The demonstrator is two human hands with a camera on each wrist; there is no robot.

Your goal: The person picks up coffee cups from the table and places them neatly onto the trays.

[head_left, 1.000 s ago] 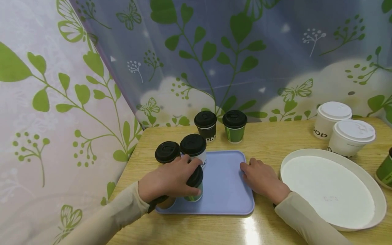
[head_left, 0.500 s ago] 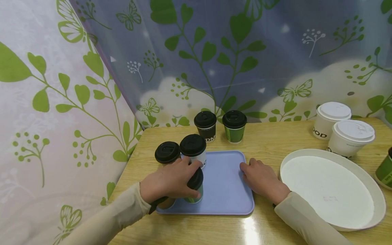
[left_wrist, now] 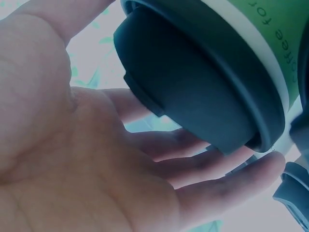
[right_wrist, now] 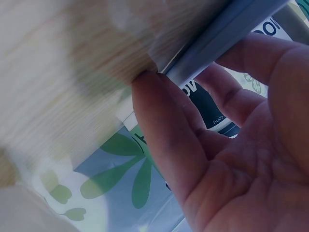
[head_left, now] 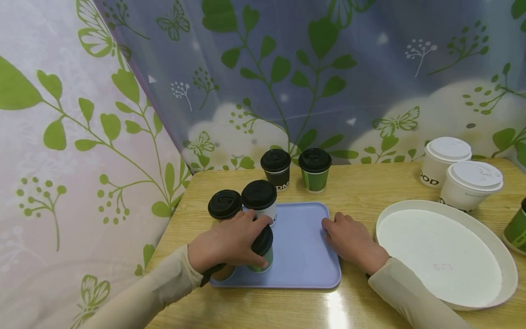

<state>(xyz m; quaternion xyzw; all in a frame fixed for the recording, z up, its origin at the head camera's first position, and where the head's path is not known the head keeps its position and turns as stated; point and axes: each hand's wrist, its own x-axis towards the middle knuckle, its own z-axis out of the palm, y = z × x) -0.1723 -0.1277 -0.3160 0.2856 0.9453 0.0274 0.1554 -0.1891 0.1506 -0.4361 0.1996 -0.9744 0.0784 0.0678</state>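
Observation:
In the head view my left hand [head_left: 230, 240] spans a green paper coffee cup [head_left: 259, 266] with a black lid, which stands upright at the tray's front left. My thumb lies along the cup's front side and the fingers reach round behind the lid [left_wrist: 183, 72], the palm apart from it in the left wrist view. Beside this cup stand a white cup [head_left: 269, 214] and a brown cup [head_left: 223, 273], both black-lidded; my hand and wrist partly cover the brown one. My right hand [head_left: 351, 237] pinches the right edge of the lavender tray [head_left: 302, 246].
Behind the tray stand a black cup [head_left: 276, 176] and another green cup [head_left: 315, 178]. To the right lies a round white tray [head_left: 439, 260]. Two white-lidded tubs [head_left: 445, 157] stand beyond it, and a green cup [head_left: 517, 230] is cut off at the right edge.
My left hand has shifted very slightly to the right around the green cup. The right hand and the tray stay put.

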